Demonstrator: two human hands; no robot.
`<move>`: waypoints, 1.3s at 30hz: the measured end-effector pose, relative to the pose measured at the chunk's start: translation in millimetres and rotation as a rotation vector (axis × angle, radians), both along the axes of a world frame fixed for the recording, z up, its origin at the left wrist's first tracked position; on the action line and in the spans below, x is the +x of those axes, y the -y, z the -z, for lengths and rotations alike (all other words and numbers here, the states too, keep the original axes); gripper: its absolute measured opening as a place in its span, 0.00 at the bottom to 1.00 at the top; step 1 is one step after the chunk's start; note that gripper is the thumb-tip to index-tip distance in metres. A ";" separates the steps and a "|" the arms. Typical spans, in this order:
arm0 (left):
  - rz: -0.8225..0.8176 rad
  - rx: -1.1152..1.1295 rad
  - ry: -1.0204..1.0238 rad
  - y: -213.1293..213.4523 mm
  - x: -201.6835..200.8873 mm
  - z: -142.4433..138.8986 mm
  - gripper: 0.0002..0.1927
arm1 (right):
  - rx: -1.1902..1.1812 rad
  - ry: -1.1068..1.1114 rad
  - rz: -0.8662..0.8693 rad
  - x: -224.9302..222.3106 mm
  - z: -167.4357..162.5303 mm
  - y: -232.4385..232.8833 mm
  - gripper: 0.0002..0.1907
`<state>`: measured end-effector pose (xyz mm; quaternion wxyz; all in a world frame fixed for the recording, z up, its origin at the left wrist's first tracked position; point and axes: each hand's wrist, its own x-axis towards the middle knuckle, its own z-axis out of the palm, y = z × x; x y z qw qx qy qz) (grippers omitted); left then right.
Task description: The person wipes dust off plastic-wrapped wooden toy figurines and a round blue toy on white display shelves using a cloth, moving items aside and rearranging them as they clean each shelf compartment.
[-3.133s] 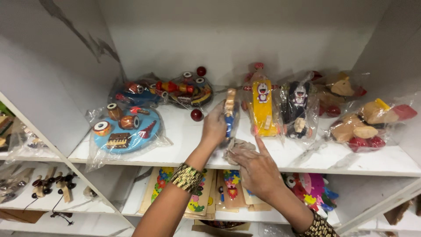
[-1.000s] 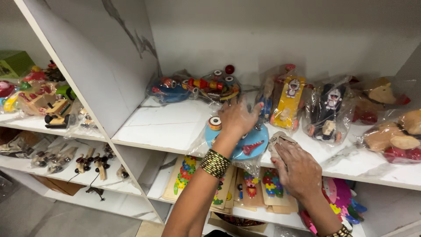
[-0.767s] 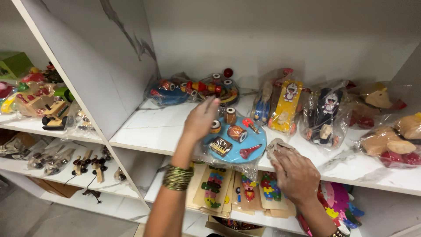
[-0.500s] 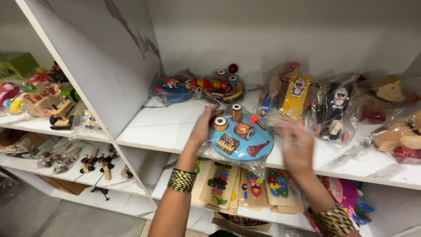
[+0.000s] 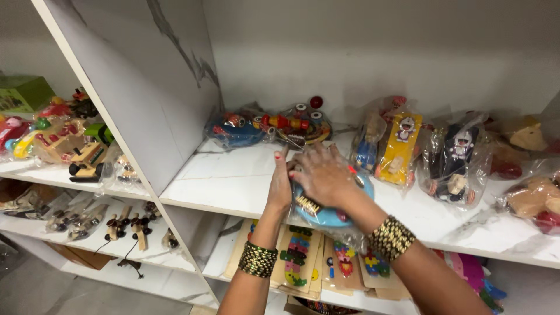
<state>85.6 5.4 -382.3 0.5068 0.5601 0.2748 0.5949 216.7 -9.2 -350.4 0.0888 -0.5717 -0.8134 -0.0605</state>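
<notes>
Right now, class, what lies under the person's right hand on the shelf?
Under the right hand sits a round blue toy board in clear wrap, on the white shelf. The left hand grips its edge. The hand hides the board's top pieces.

A round blue toy board sealed in clear crinkly plastic wrap [image 5: 326, 214] is lying at the front edge of the white shelf [image 5: 233, 181], with both hands pressing on it. Behind it, a clear plastic bag of red and blue wooden toys [image 5: 265, 127] is resting against the back wall, while a yellow rectangular card in a clear bag [image 5: 399, 149] and a dark figure toy in a clear bag [image 5: 458, 160] are leaning just beside each other to the right. A green cardboard box [image 5: 23, 93] is sitting on the far-left shelf.
</notes>
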 end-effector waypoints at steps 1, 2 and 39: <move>0.010 -0.011 0.066 -1.2 0.3 1.5 0.51 | 0.070 -0.033 -0.055 -3.8 2.5 1.8 0.29; 0.030 0.001 0.076 -2.0 -0.2 2.8 0.51 | 0.138 -0.068 -0.109 -7.3 6.5 6.4 0.29; -0.228 0.205 -0.766 -3.1 10.6 7.3 0.22 | -0.086 -0.112 -0.081 34.1 -21.6 -26.1 0.21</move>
